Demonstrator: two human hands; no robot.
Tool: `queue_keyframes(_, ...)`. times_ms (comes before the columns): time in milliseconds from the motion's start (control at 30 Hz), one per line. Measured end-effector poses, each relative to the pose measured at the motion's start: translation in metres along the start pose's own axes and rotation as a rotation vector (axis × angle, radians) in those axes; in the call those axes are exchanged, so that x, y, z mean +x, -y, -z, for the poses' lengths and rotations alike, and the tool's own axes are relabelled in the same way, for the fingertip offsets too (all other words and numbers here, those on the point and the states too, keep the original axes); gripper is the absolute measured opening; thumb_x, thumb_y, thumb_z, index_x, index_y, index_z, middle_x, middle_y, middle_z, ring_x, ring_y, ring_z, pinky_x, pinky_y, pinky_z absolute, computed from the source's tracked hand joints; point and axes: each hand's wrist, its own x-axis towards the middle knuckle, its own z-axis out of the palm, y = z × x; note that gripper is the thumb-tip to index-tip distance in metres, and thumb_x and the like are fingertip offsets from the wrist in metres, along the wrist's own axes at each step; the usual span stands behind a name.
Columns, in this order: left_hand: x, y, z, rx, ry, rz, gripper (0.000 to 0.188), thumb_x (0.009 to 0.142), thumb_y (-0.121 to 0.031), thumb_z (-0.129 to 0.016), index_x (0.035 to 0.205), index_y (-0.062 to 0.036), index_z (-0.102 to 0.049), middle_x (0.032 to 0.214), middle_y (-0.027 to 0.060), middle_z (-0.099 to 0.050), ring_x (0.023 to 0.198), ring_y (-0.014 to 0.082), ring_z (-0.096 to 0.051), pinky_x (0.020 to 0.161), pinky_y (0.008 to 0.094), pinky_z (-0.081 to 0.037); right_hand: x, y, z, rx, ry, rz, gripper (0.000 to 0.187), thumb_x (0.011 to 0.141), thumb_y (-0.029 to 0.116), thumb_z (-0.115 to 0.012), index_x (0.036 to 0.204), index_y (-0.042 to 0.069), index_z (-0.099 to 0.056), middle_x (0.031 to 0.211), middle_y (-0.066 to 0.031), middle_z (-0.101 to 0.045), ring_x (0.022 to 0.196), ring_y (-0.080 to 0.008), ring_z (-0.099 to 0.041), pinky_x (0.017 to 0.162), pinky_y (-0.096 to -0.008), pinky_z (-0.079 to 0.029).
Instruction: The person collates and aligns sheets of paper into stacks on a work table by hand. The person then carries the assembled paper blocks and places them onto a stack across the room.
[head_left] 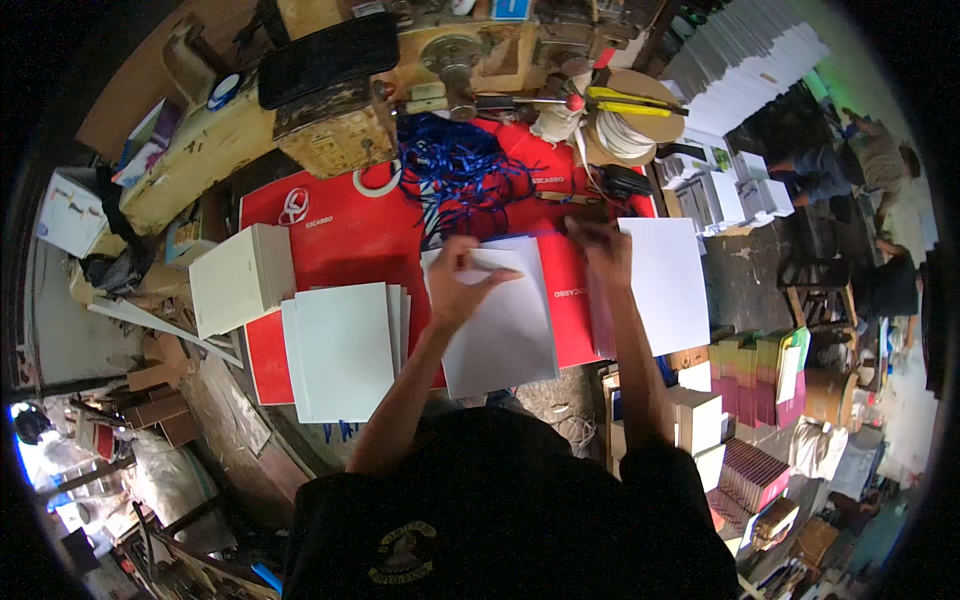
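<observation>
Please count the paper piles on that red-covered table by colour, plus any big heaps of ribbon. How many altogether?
White paper piles: 3
Cream paper pile: 1
Blue ribbon heap: 1
Total: 5

The left fingers (508, 276) are above the far part of the middle paper stack (500, 345), which lies on the tabletop (330, 240). Left of them is a sheet stack (340, 345), and farther left a thick page block (225, 285). Beyond them spreads a ribbon tangle (450, 150), with a wooden box (335, 130) to its left. The right fingers (592, 236) are just beside the right-hand paper stack (668, 285), though blur hides whether they touch it. Beyond these fingers sits a cord spool (622, 138); rightward and nearer stand booklet piles (750, 375).
</observation>
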Motion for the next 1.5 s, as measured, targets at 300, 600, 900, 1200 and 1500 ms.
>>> queue_keyframes(300,0.004,-0.009,0.011,-0.245,-0.085,0.093,0.046,0.072,-0.018,-0.086,0.108,-0.0028,-0.06,0.082,0.0005,-0.056,0.077,0.0103,-0.052,0.071,0.0252,-0.045,-0.245,0.036,0.001,0.214,0.466,-0.663,0.025,0.086,0.02,-0.073,0.1,0.0,-0.073,0.084,-0.0057,-0.072,0.07,-0.011,-0.064,0.064,-0.0272,-0.051)
queue_keyframes(600,-0.053,-0.006,0.025,0.33,-0.28,0.168,0.056,0.082,-0.023,-0.075,0.126,0.0006,-0.05,0.111,0.0214,-0.058,0.105,0.0354,-0.053,0.093,0.0448,-0.043,-0.183,0.046,0.023,-0.048,0.227,-0.19,0.021,0.084,0.007,-0.072,0.104,-0.001,-0.069,0.095,-0.0116,-0.073,0.087,-0.0153,-0.068,0.078,-0.0304,-0.053)
queue_keyframes(900,-0.125,0.009,0.104,-0.189,-0.313,0.303,0.038,0.088,0.003,-0.061,0.125,0.0041,-0.052,0.109,0.0222,-0.065,0.095,0.0305,-0.068,0.074,0.0342,-0.054,-0.194,0.072,-0.031,-0.145,0.495,0.05,0.031,0.084,0.009,-0.068,0.115,0.007,-0.064,0.098,-0.0145,-0.071,0.094,-0.0277,-0.068,0.083,-0.0376,-0.054)
queue_keyframes(1200,-0.114,0.035,0.198,0.844,-0.113,0.435,0.052,0.078,-0.017,-0.074,0.123,0.0011,-0.056,0.134,0.0231,-0.045,0.123,0.04,-0.042,0.101,0.048,-0.038,-0.002,0.08,-0.144,-0.434,0.428,0.875,0.02,0.085,0.009,-0.066,0.104,0.011,-0.073,0.096,-0.0084,-0.069,0.096,-0.027,-0.061,0.088,-0.0357,-0.051)
queue_keyframes(1500,-0.005,-0.006,0.012,0.441,0.204,0.011,0.072,0.081,-0.055,-0.067,0.128,-0.0027,-0.052,0.123,0.0245,-0.05,0.116,0.0433,-0.047,0.096,0.0553,-0.038,0.086,0.084,-0.138,-0.815,0.823,1.105,0.017,0.078,0.009,-0.059,0.088,0.012,-0.073,0.09,-0.0091,-0.069,0.093,-0.0264,-0.063,0.085,-0.0375,-0.053)
